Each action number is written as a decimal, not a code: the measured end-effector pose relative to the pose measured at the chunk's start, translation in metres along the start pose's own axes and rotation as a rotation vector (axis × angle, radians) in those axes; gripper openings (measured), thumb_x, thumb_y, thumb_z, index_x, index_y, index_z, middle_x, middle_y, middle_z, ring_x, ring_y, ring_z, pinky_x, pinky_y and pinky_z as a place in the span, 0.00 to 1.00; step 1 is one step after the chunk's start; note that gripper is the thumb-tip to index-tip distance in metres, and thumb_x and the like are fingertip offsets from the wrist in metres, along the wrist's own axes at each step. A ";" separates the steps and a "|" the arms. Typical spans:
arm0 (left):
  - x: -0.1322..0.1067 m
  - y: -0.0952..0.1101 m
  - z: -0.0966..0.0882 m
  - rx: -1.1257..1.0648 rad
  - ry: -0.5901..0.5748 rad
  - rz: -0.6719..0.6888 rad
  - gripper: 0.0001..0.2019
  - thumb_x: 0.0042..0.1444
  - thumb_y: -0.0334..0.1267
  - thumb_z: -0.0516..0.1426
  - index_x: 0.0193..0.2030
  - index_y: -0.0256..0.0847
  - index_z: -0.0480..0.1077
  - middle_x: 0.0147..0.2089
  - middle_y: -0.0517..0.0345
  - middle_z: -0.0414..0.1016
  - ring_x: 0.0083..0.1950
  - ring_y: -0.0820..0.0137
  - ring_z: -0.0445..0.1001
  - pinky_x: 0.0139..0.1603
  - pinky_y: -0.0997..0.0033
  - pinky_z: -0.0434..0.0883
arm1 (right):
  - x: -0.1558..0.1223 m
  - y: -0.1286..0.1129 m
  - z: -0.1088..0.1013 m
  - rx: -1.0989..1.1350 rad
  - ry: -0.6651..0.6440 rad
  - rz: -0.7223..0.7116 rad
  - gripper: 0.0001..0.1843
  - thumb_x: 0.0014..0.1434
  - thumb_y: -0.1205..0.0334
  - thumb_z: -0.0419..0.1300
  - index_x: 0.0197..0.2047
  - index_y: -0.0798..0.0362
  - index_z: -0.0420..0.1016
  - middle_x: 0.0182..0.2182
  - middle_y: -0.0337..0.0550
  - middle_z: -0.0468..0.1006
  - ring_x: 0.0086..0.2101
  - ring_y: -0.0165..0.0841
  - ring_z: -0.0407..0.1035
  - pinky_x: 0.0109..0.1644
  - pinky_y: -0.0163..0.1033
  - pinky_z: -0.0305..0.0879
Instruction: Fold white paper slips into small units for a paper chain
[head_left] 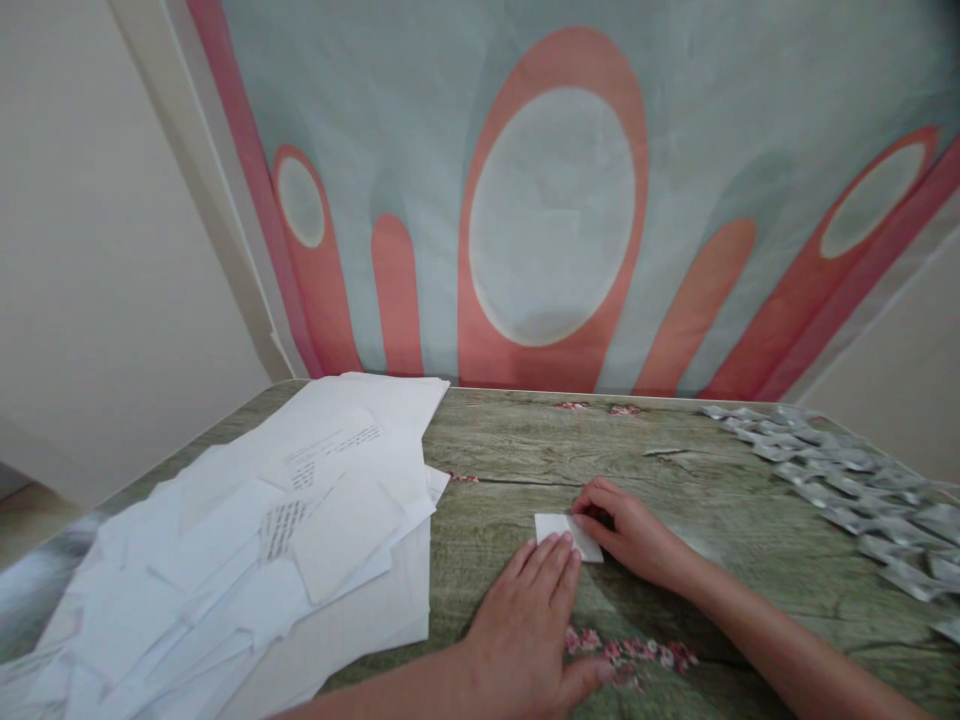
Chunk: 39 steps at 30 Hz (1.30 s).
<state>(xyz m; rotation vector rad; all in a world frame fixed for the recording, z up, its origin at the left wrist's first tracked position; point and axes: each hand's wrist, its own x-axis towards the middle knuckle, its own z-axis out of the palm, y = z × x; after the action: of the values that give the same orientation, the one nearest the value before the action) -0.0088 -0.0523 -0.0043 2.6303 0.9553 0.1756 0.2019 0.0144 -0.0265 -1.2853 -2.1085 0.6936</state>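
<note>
A small white square of paper [555, 522] lies on the wood-patterned tabletop in front of me. My left hand [529, 615] rests flat, its fingers stretched out over the paper's lower edge and its thumb out to the right. At the paper's right side, my right hand [626, 532] has its fingers curled and its thumb and forefinger closed at the upper right edge. Part of the paper is hidden under the fingers of both hands.
A heap of loose white papers [345, 535], some with printed lines, covers the table's left side. Rows of folded grey-white paper pieces [840, 480] lie along the right. Behind the table [510, 440] hangs a grey cloth [697, 150] with red shapes.
</note>
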 end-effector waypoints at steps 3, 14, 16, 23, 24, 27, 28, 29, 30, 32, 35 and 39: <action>0.000 0.000 -0.002 -0.007 -0.009 0.006 0.39 0.60 0.60 0.40 0.67 0.31 0.42 0.69 0.45 0.39 0.69 0.59 0.36 0.68 0.56 0.40 | -0.001 0.000 0.000 0.001 0.003 0.000 0.06 0.58 0.63 0.54 0.33 0.53 0.71 0.32 0.42 0.70 0.34 0.33 0.66 0.39 0.38 0.64; 0.001 0.001 -0.003 0.011 -0.004 0.010 0.38 0.60 0.60 0.40 0.67 0.31 0.44 0.69 0.45 0.41 0.69 0.59 0.36 0.68 0.56 0.41 | -0.001 -0.002 -0.001 0.000 -0.007 0.009 0.05 0.58 0.63 0.55 0.33 0.53 0.70 0.33 0.42 0.69 0.33 0.33 0.66 0.37 0.38 0.64; 0.001 0.001 -0.002 0.002 -0.001 0.010 0.38 0.60 0.60 0.40 0.66 0.31 0.45 0.69 0.45 0.41 0.69 0.59 0.37 0.68 0.56 0.41 | -0.001 -0.002 -0.001 0.002 -0.007 0.011 0.05 0.58 0.63 0.54 0.33 0.53 0.70 0.33 0.42 0.69 0.33 0.33 0.66 0.38 0.38 0.63; 0.001 0.000 -0.002 0.011 -0.001 0.007 0.38 0.59 0.60 0.41 0.67 0.31 0.45 0.69 0.44 0.41 0.69 0.58 0.38 0.68 0.56 0.43 | -0.001 0.000 -0.004 0.017 -0.023 0.010 0.07 0.59 0.64 0.53 0.32 0.52 0.71 0.32 0.42 0.71 0.35 0.34 0.67 0.40 0.39 0.64; 0.001 0.000 -0.002 0.012 -0.003 0.007 0.38 0.59 0.60 0.41 0.67 0.31 0.45 0.69 0.45 0.41 0.69 0.58 0.37 0.68 0.55 0.43 | -0.001 0.000 -0.005 0.018 -0.029 0.009 0.07 0.59 0.64 0.53 0.33 0.52 0.72 0.32 0.42 0.72 0.35 0.34 0.67 0.40 0.39 0.64; 0.001 0.000 -0.002 0.003 -0.002 0.006 0.38 0.59 0.60 0.41 0.66 0.32 0.46 0.69 0.45 0.41 0.69 0.58 0.37 0.68 0.55 0.42 | -0.001 0.000 -0.008 0.017 -0.046 0.009 0.08 0.59 0.64 0.53 0.33 0.52 0.73 0.32 0.42 0.72 0.34 0.34 0.67 0.40 0.38 0.64; 0.001 0.000 -0.002 -0.002 -0.001 0.005 0.38 0.59 0.61 0.41 0.66 0.32 0.46 0.69 0.45 0.41 0.69 0.58 0.37 0.68 0.55 0.42 | -0.001 -0.001 -0.008 0.015 -0.050 0.010 0.08 0.59 0.64 0.53 0.33 0.52 0.73 0.32 0.42 0.72 0.34 0.34 0.67 0.39 0.38 0.64; 0.001 0.000 -0.003 -0.007 0.001 0.005 0.38 0.59 0.61 0.41 0.66 0.32 0.46 0.69 0.45 0.41 0.69 0.58 0.38 0.68 0.56 0.42 | -0.001 -0.001 -0.009 0.012 -0.053 0.011 0.08 0.59 0.64 0.53 0.33 0.52 0.73 0.32 0.42 0.72 0.34 0.34 0.67 0.39 0.38 0.64; 0.001 0.000 -0.003 -0.010 0.003 0.005 0.38 0.59 0.61 0.41 0.66 0.32 0.46 0.69 0.45 0.41 0.69 0.58 0.38 0.68 0.56 0.41 | -0.001 -0.001 -0.009 0.009 -0.054 0.012 0.08 0.59 0.64 0.53 0.33 0.52 0.74 0.32 0.42 0.72 0.34 0.34 0.67 0.39 0.38 0.64; 0.001 0.001 -0.004 -0.012 0.003 0.005 0.39 0.59 0.61 0.41 0.66 0.32 0.45 0.69 0.45 0.40 0.69 0.58 0.37 0.68 0.56 0.41 | -0.001 -0.001 -0.009 0.003 -0.054 0.016 0.08 0.59 0.64 0.53 0.34 0.52 0.74 0.32 0.42 0.72 0.34 0.34 0.68 0.39 0.38 0.64; 0.001 0.001 -0.005 -0.009 -0.005 0.003 0.39 0.59 0.61 0.41 0.67 0.32 0.45 0.69 0.45 0.40 0.69 0.58 0.37 0.68 0.56 0.41 | -0.001 0.000 -0.009 -0.005 -0.051 0.022 0.08 0.58 0.64 0.54 0.34 0.52 0.74 0.32 0.42 0.72 0.34 0.34 0.68 0.39 0.38 0.64; 0.001 0.001 -0.005 0.012 -0.009 0.001 0.38 0.59 0.61 0.40 0.67 0.31 0.45 0.69 0.45 0.40 0.69 0.58 0.38 0.68 0.56 0.41 | -0.002 0.001 -0.009 -0.020 -0.051 0.029 0.08 0.58 0.63 0.53 0.34 0.52 0.73 0.32 0.42 0.73 0.34 0.34 0.68 0.38 0.38 0.63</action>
<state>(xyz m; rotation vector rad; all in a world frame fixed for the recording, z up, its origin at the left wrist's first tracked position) -0.0084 -0.0508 0.0007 2.6403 0.9553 0.1579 0.2092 0.0145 -0.0208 -1.3239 -2.1465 0.7263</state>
